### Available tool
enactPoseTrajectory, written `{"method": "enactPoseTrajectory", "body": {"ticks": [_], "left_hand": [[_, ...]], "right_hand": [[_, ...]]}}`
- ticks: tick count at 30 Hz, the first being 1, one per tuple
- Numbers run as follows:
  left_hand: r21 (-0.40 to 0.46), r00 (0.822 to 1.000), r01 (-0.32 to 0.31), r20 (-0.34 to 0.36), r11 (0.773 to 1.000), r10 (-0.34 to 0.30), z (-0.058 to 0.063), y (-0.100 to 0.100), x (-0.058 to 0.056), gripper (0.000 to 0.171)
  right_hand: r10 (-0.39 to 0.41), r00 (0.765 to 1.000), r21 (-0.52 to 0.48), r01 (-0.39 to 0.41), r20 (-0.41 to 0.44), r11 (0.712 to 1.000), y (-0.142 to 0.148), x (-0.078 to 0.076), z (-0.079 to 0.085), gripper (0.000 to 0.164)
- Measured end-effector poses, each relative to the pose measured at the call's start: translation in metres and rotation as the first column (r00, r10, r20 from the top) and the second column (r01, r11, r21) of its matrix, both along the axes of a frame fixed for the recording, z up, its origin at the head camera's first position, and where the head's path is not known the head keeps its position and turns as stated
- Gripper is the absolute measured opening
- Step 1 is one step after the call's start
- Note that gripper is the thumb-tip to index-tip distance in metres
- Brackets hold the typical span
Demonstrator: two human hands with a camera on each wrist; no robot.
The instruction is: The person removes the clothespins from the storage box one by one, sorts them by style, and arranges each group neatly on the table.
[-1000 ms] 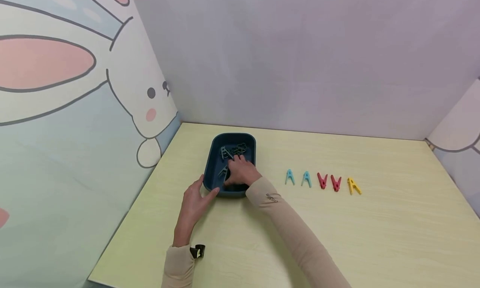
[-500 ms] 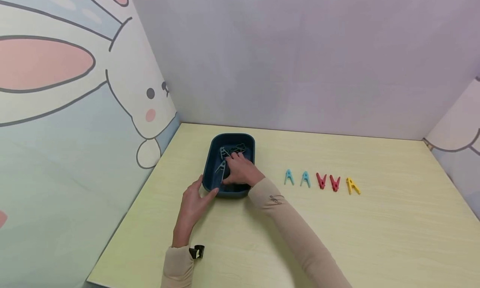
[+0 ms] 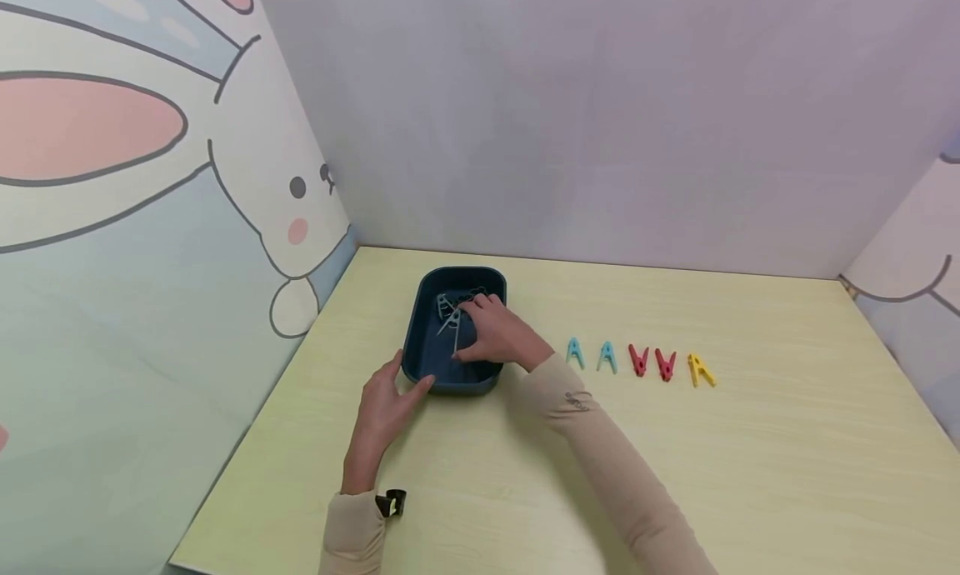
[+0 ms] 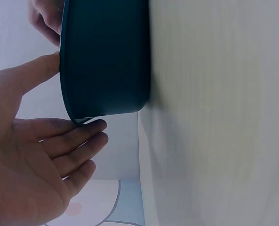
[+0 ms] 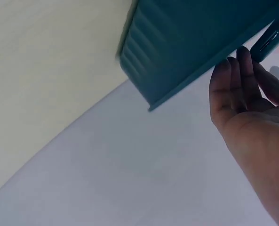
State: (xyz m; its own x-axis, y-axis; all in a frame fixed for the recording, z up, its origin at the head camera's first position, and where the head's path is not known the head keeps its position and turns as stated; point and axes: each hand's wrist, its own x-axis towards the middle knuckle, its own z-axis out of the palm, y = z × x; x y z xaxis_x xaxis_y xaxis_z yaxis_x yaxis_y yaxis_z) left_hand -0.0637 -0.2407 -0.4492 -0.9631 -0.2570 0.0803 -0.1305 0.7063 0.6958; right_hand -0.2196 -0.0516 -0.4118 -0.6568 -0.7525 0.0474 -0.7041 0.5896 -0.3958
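Observation:
A dark teal plastic bin (image 3: 416,342) stands at the left of the table. My left hand (image 3: 384,412) is at its near left corner, thumb on the rim and fingers along the side. In the left wrist view those fingers (image 4: 78,146) are nearly straight against the bin's wall. Above the bin, my right hand (image 3: 501,333) pinches a blue-grey clothespin (image 3: 454,318) between thumb and fingers. The clothespin (image 5: 271,38) looks dark in the right wrist view, beyond the rim. Another clothespin (image 3: 442,303) lies inside, near a dark tangle (image 3: 472,294) partly hidden by my fingers.
To the right of the bin, a row of clothespins lies on the table (image 3: 780,442): two light blue (image 3: 574,352), two red (image 3: 639,359) and one yellow (image 3: 701,369). A wall with rabbit drawings (image 3: 247,183) borders the left side; a plain wall is behind.
My right hand has risen and shifted slightly right and away from me, bringing the clothespin up from the bin's floor. My left hand stays at the bin's corner.

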Motion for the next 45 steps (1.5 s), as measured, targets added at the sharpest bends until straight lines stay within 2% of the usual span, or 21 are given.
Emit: {"method": "enactPoseTrajectory", "body": {"ticks": [8, 20, 28, 35, 40, 45], "left_hand": [[0.004, 1.0, -0.004, 0.006, 1.0, 0.004, 0.0, 0.001, 0.0, 0.082], [0.017, 1.0, -0.002, 0.026, 1.0, 0.001, -0.001, -0.002, 0.0, 0.083], [0.02, 1.0, 0.001, 0.02, 1.0, -0.002, -0.001, -0.003, 0.0, 0.083], [0.023, 1.0, 0.006, 0.023, 1.0, -0.006, 0.0, -0.002, 0.0, 0.083], [0.024, 1.0, 0.001, 0.029, 1.0, -0.002, -0.001, 0.0, -0.001, 0.082], [0.027, 1.0, 0.006, 0.028, 1.0, -0.007, -0.001, 0.001, -0.001, 0.082]], "right_hand": [[0.003, 1.0, -0.063, -0.003, 0.005, 0.998, 0.031, 0.006, 0.01, 0.087], [-0.004, 1.0, -0.162, 0.009, 0.03, 0.987, 0.081, 0.016, 0.005, 0.081], [-0.058, 0.998, -0.115, 0.062, 0.033, 0.991, 0.114, 0.025, -0.003, 0.076], [-0.101, 0.993, -0.055, 0.104, 0.058, 0.993, 0.14, 0.031, -0.017, 0.077], [-0.101, 0.994, -0.023, 0.102, 0.036, 0.995, 0.156, 0.035, -0.029, 0.077], [-0.121, 0.99, 0.021, 0.12, 0.07, 0.993, 0.169, 0.043, -0.037, 0.08]]}}
